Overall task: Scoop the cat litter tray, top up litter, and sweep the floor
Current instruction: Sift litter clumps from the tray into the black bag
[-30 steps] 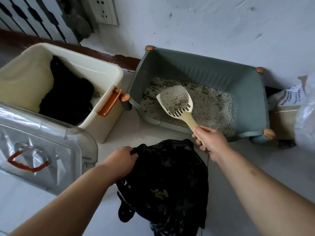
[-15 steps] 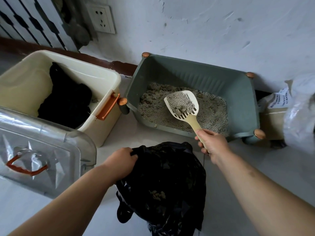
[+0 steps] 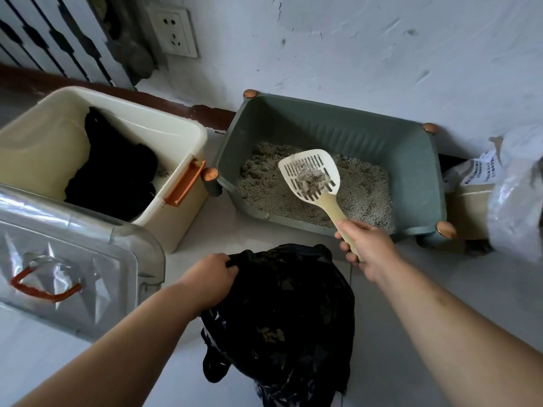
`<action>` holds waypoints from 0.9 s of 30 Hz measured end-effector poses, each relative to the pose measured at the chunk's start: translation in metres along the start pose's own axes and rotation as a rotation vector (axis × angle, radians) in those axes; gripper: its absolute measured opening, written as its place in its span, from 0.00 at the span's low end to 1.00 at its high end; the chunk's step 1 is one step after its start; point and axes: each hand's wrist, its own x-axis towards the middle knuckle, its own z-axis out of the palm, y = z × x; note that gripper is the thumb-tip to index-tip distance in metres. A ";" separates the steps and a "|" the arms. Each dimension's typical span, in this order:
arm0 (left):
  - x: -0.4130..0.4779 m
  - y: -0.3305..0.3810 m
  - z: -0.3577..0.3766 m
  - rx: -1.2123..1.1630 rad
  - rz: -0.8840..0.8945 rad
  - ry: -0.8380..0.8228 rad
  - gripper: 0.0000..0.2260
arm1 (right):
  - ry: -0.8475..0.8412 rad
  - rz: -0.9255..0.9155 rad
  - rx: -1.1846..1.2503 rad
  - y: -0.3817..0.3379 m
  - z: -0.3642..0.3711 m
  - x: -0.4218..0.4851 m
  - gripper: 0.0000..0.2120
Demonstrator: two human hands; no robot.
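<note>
I am seeing the right hand [image 3: 367,248] gripping a slotted scoop [image 3: 295,168] (a grey clump [image 3: 312,180] lying in it) above the litter [image 3: 264,190] in the green tray [image 3: 411,160]; the left hand [image 3: 208,277] is clutching the rim of the black bag [image 3: 293,306].

R hand [image 3: 367,248] gripping slotted scoop [image 3: 310,174] w/ clump over green litter tray [image 3: 417,183], L hand [image 3: 210,277] holding black bag [image 3: 282,312]
</note>
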 end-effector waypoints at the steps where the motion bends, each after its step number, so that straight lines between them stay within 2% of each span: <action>1: 0.000 0.000 0.000 0.001 0.001 -0.001 0.10 | -0.007 -0.003 -0.007 -0.001 -0.001 -0.001 0.02; 5: 0.002 -0.001 0.000 0.008 0.016 0.001 0.10 | -0.005 -0.007 0.006 -0.002 -0.004 -0.001 0.04; 11: 0.003 0.002 -0.001 -0.008 0.016 -0.003 0.10 | -0.013 -0.006 -0.050 -0.007 -0.007 -0.010 0.01; 16: -0.001 0.007 -0.005 -0.097 0.000 0.024 0.12 | -0.060 -0.024 -0.084 -0.014 -0.014 -0.019 0.02; 20: -0.003 0.004 -0.006 -0.222 -0.059 0.072 0.13 | -0.196 -0.024 -0.208 -0.023 -0.026 -0.028 0.06; 23: -0.002 -0.001 -0.006 -0.324 -0.127 0.074 0.11 | -0.378 -0.006 -0.308 -0.034 -0.039 -0.034 0.11; 27: -0.001 -0.007 -0.009 -0.445 -0.165 0.084 0.14 | -0.589 0.035 -0.560 -0.039 -0.057 -0.034 0.19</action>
